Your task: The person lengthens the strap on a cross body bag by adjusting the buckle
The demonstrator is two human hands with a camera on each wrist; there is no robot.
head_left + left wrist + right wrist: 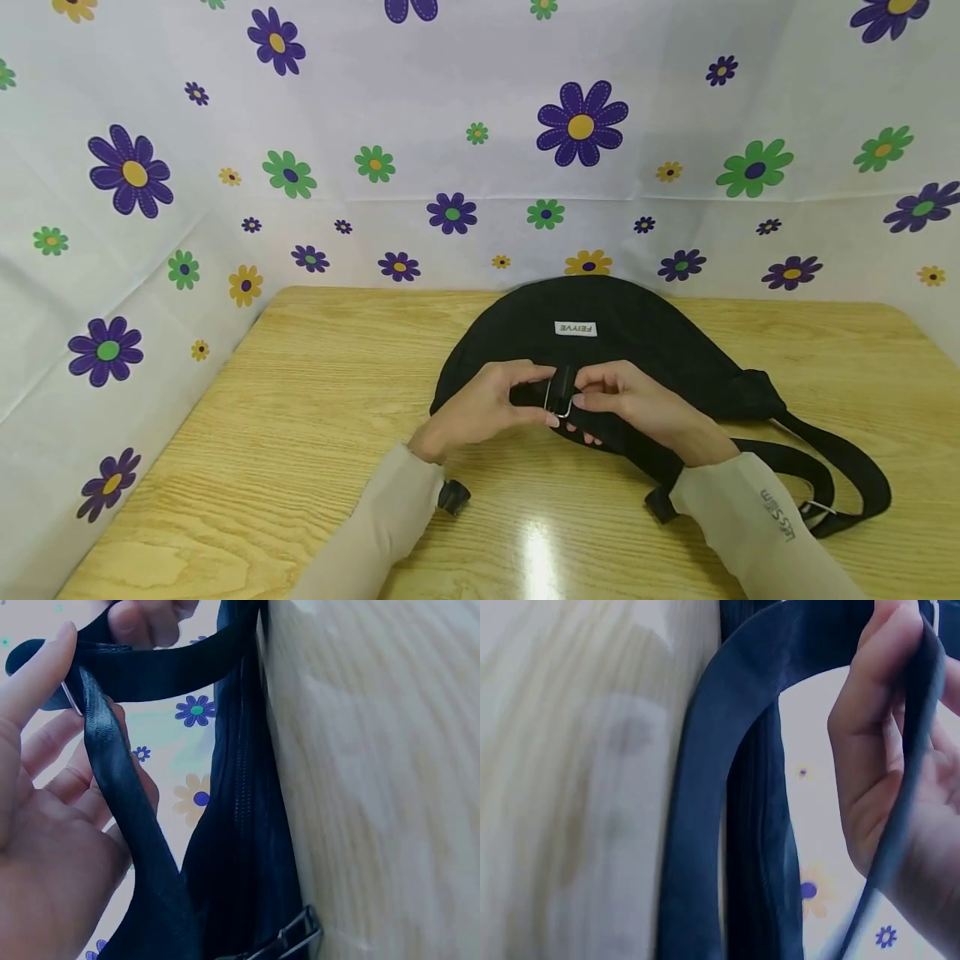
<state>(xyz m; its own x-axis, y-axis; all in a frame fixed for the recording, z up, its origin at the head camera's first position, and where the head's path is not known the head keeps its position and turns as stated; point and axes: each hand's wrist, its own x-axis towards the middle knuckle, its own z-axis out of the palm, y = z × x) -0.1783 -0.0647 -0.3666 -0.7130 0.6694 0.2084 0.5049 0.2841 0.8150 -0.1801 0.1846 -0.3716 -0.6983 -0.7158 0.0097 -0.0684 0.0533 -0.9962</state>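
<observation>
A black crescent-shaped bag with a white label lies on the table. In front of it, both hands hold its black strap where the webbing passes through a silver metal slider. My left hand pinches the slider and webbing between thumb and fingers. Close on its right, my right hand pinches the strap beside the slider. In the right wrist view a length of webbing curves away from the right hand. Fingers partly hide how the strap is threaded.
The wooden table carries the bag. Near the left sleeve lies a black strap end piece, and another black piece is by the right sleeve. More strap loops out rightward. A flowered cloth hangs behind.
</observation>
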